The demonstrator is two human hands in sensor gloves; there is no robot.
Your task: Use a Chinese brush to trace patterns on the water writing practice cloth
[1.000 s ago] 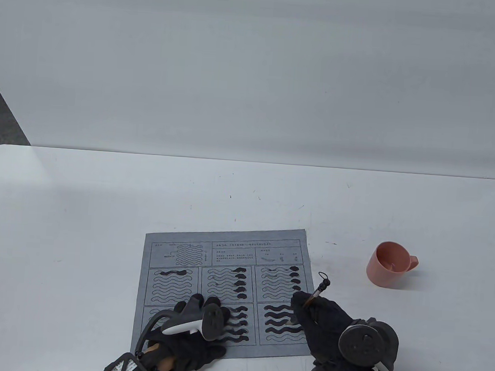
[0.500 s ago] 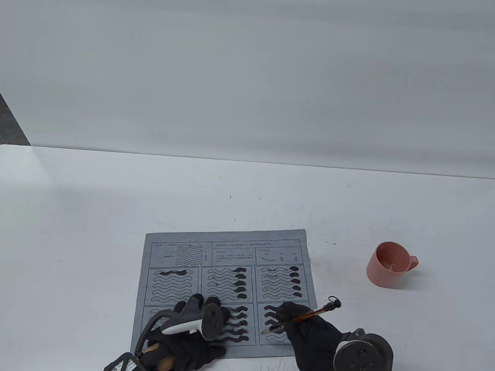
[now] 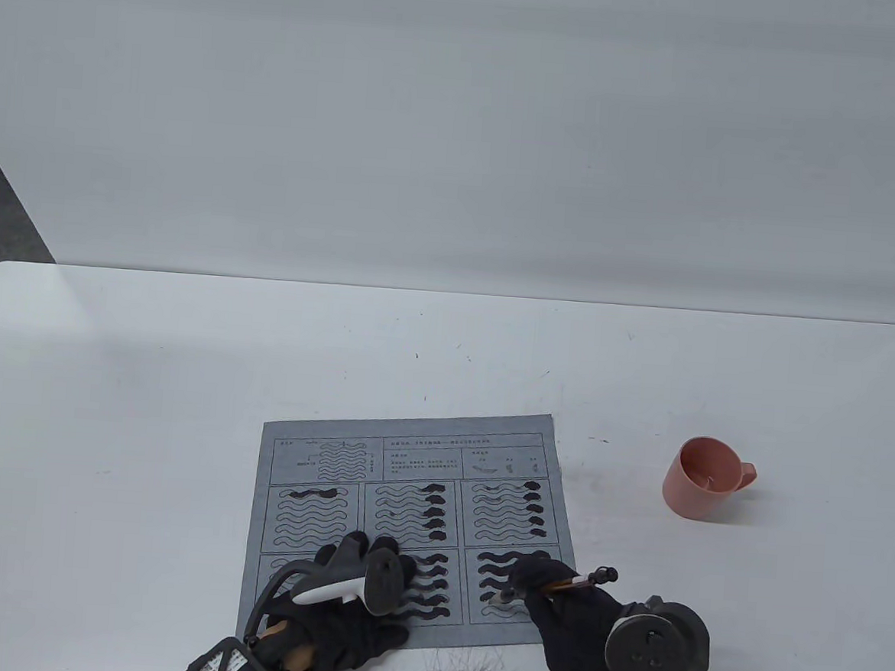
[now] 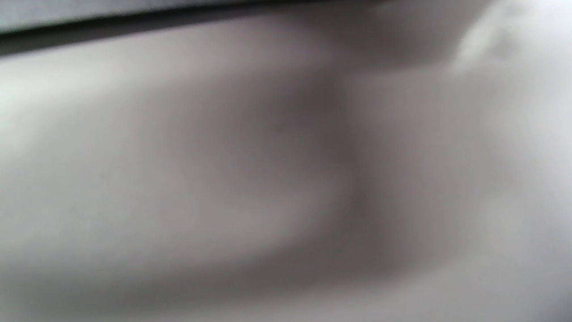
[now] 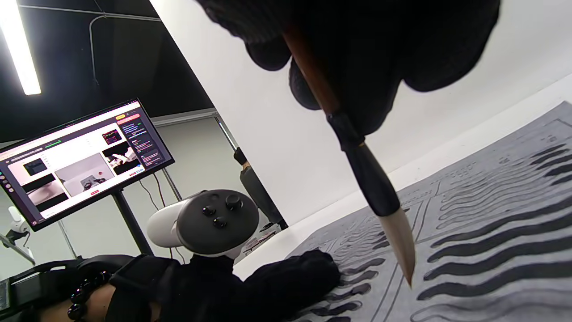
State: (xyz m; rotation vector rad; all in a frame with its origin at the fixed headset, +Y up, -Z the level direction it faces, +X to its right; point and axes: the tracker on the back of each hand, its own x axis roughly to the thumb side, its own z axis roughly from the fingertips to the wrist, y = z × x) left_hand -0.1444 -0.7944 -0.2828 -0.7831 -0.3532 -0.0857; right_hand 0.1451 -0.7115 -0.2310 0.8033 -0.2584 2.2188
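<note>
A grey water writing cloth [image 3: 408, 455] with printed wave patterns lies on the white table near the front edge; several waves are traced dark. It also shows in the right wrist view [image 5: 491, 250]. My right hand [image 3: 545, 584] grips a Chinese brush [image 3: 560, 585] with a brown shaft; its pale tip [image 5: 400, 243] points down just above or at the bottom right panel's left edge. My left hand [image 3: 358, 574] rests flat on the cloth's bottom middle panel and holds nothing; it also shows in the right wrist view [image 5: 286, 277]. The left wrist view is a grey blur.
A pink cup [image 3: 702, 477] stands on the table [image 3: 144, 406] to the right of the cloth. A white wall rises behind the table. A monitor [image 5: 80, 156] on a stand shows in the right wrist view.
My right hand has moved from the bottom right panel's right side back toward its left edge, tilting the brush flatter. The left hand has not moved.
</note>
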